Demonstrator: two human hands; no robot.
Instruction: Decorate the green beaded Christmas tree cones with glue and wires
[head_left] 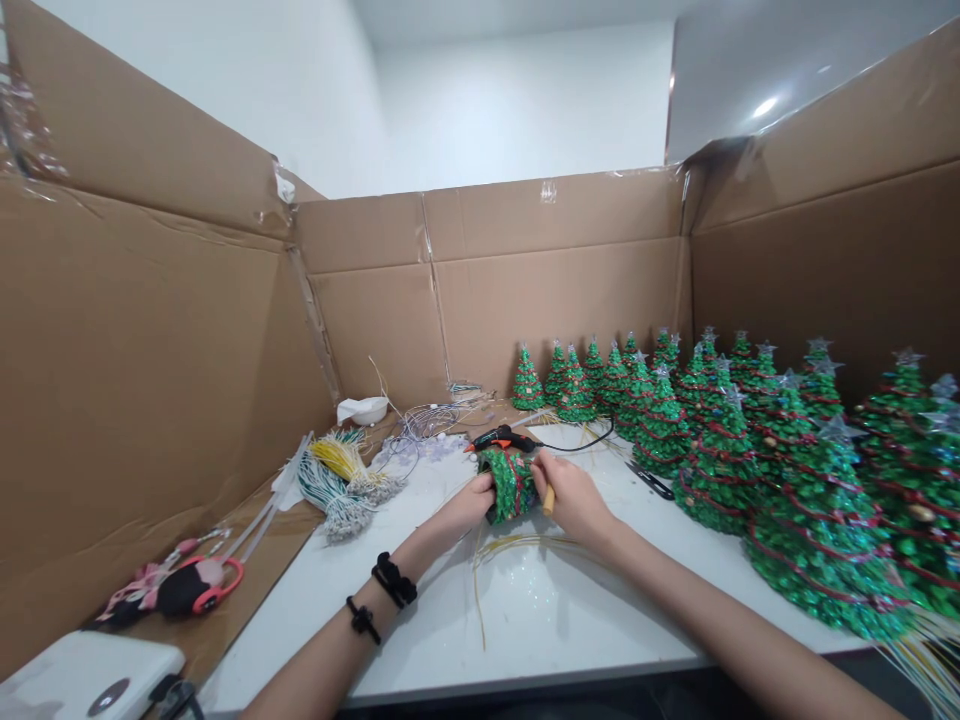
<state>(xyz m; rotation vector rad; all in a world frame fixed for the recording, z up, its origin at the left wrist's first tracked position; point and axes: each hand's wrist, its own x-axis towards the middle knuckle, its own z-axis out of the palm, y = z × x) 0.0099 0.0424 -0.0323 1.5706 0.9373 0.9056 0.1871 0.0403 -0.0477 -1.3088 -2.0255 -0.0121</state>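
Just below glue gun (501, 437) — left hand (471, 503), right hand (572, 497) closing firmly around green sequined tree (511, 487), both gripping.

**No legible text in view**

Nothing readable anywhere in the frame. On the black-and-orange hot glue gun (499, 437), no lettering to make out. Across the brown cardboard walls (375, 330), only tape and creases, no legible printing. On the white case (75, 670) at lower left, just a dark round mark, too blurred and cut off to read.
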